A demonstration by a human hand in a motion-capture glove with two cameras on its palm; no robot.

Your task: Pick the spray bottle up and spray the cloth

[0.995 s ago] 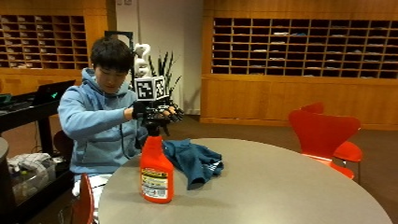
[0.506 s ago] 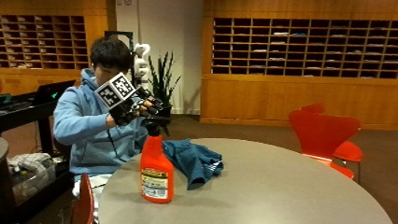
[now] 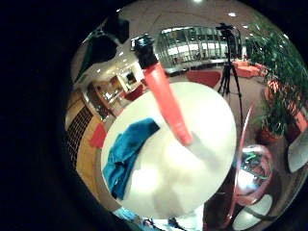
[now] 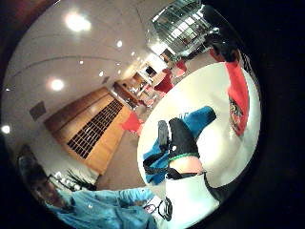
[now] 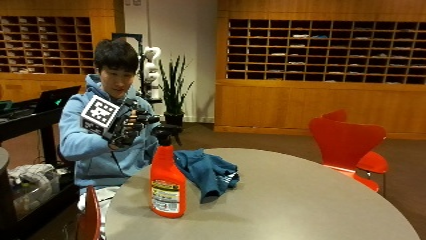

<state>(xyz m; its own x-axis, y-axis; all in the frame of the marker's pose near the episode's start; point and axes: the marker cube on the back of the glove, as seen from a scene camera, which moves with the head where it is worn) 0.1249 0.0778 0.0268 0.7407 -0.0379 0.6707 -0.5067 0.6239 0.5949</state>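
The orange spray bottle (image 5: 166, 185) stood upright near the tabletop (image 5: 299, 200) edge closest to the person, with the blue cloth (image 5: 210, 170) crumpled just beside it, further in from that edge. The gloved right hand (image 5: 126, 127) hung in the air above and behind the bottle's black trigger head, fingers loosely spread and holding nothing. The reach looked barely begun; the next move would call for lowering the hand to close around the bottle's neck.

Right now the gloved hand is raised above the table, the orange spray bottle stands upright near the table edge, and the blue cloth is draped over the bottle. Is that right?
Not quite. The blue cloth is not draped over the spray bottle; it lies on the table beside it, as the outside view shows. The rest holds: the gloved hand is raised above the table, and the bottle stands upright near the edge.
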